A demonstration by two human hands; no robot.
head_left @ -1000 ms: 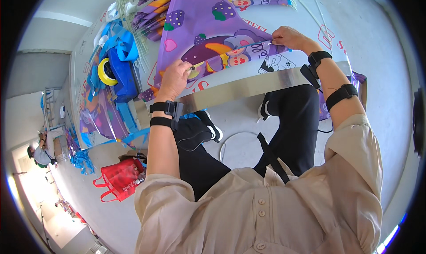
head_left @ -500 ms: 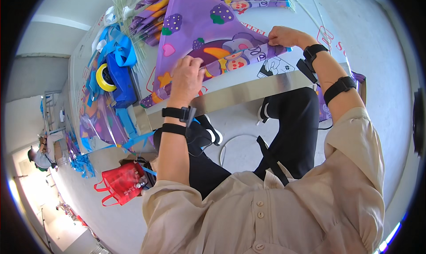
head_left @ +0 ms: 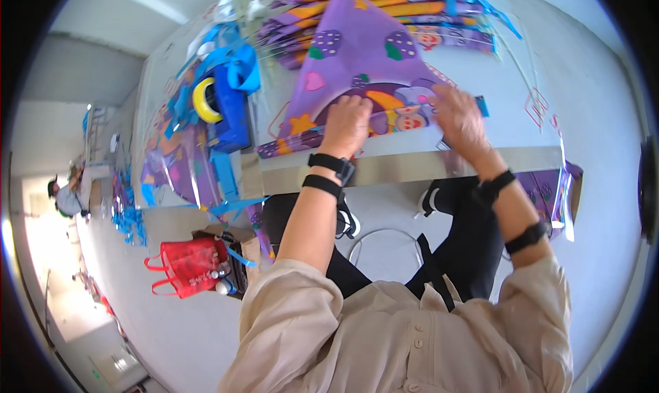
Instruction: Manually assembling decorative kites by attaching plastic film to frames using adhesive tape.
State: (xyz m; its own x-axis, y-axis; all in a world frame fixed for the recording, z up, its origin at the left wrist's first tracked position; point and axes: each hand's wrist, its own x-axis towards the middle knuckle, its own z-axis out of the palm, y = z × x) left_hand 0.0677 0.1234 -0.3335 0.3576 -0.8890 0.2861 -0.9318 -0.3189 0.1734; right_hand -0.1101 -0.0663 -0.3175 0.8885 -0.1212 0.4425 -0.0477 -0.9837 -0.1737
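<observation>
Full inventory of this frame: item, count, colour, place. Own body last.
Spread sheet: 1, purple, table front, at both hands
Folded sheets: several, purple and orange, table's far side
Tape dispenser: 1, blue, table left
Tape roll: 1, yellow, at the dispenser
Ribbon: uncountable tangle, blue, beside dispenser
Table: 1, pale, metal-edged, centre
Sheeting: count unclear, purple, below table right
Bag: 1, red, floor left
Co-worker: 1, grey top, far left
Shirt: 1, beige, torso
Trousers: 1 pair, black, legs
Shoes: 2, black and white, under table edge
Straps: 4, black, two per forearm
Left hand: 1, bare, on the sheet's folded edge
Right hand: 1, bare, blurred, near that edge's right end
</observation>
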